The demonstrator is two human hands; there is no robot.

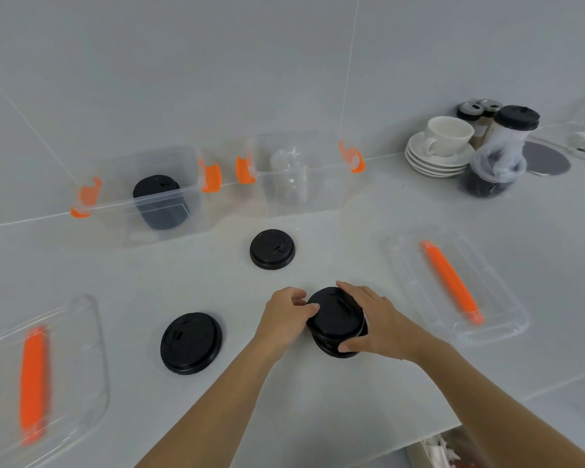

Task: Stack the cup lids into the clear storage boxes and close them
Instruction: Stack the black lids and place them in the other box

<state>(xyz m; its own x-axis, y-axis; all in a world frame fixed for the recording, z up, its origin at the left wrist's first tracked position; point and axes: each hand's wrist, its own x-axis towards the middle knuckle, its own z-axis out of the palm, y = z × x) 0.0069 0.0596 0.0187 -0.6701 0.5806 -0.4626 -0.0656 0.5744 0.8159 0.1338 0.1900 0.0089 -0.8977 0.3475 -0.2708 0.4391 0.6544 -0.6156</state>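
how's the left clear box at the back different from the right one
The left box holds a stack of black lids; the right box holds clear pieces that are hard to identify. The left box looks skewed in this wide-angle view, while the right box sits nearer the centre and squarer to the camera. Both are clear, open with no cover on, and have orange latches at their ends.

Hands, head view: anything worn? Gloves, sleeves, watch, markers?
Nothing worn that shows. The left hand and the right hand are bare, with no gloves, rings or tape. The left forearm and the right forearm are bare down to the frame edge: no sleeves, watch, wristbands, cables or tracking markers in view.
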